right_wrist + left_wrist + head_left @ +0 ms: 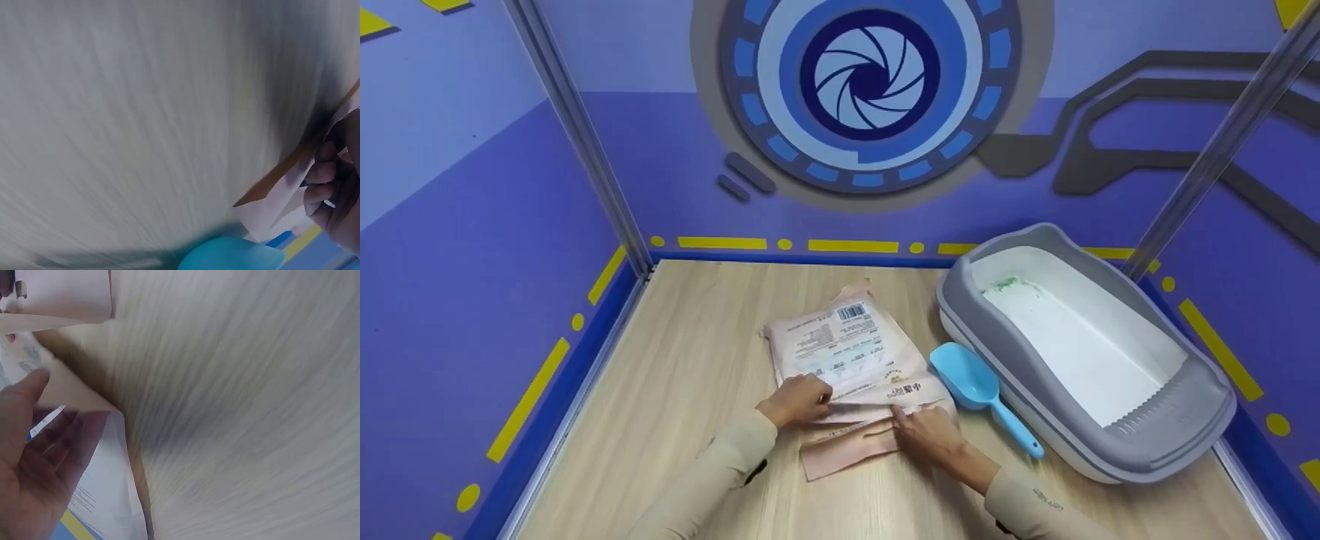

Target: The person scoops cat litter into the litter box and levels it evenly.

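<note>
A pale pink printed bag (829,346) with a barcode lies flat on the table, its near end facing me. My left hand (797,400) pinches that near edge on the left; in the left wrist view, the thumb lies over the bag's edge (73,391) with the fingers beneath. Toward the right of the same end, my right hand (931,437) grips the bag with curled fingers (320,171). A pink strip (844,456) of packaging lies in front of the bag, its right end near my right hand. Whether the strip is still attached cannot be told.
A light blue scoop (971,382) lies right of the bag, its handle pointing toward me. Beyond it stands a grey and white litter box (1177,442) with some green bits inside. Purple panels (645,172) wall the wooden table (690,322) at the back and sides.
</note>
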Tool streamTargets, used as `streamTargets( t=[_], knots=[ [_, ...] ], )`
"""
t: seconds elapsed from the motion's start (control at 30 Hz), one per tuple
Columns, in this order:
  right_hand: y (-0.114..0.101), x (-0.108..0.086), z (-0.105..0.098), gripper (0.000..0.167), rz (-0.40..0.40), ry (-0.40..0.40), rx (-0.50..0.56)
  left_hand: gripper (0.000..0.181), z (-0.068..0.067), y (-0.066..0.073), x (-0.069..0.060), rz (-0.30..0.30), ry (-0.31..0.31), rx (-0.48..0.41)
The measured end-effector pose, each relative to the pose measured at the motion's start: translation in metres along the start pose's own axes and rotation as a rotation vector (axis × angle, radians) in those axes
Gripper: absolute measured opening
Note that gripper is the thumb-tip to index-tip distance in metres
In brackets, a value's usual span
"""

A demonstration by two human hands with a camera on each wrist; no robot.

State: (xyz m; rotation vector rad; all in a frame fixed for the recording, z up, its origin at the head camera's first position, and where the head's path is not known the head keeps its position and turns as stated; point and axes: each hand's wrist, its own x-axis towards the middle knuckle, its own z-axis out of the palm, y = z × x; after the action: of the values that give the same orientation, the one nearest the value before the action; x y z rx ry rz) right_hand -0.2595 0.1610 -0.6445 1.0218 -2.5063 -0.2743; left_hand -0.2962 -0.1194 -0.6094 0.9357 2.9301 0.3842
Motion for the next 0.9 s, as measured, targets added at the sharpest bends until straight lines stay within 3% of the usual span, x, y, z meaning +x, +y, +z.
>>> streamTargets(
  t=[0.2,0.33,0.43,0.57,0.9],
  knots=[
    [0.001,-0.002,-0.008,0.025,0.092,0.018,0.035,0.021,-0.005,0.019,0.015,0.098,0.240,0.378],
    [0.006,0.001,-0.012,0.024,0.180,0.005,0.088,0.020,-0.019,0.020,0.022,0.095,0.317,0.571],
    [0.007,0.004,-0.014,0.016,0.222,-0.027,0.144,0.022,-0.032,0.018,0.023,0.078,0.323,0.624],
    [0.005,0.009,-0.015,0.009,0.249,-0.052,0.197,0.024,-0.048,0.016,0.022,0.062,0.286,0.656],
    [0.004,0.013,-0.013,0.013,0.303,0.004,0.189,0.019,-0.077,0.026,0.030,0.018,0.290,0.687]
  ],
)
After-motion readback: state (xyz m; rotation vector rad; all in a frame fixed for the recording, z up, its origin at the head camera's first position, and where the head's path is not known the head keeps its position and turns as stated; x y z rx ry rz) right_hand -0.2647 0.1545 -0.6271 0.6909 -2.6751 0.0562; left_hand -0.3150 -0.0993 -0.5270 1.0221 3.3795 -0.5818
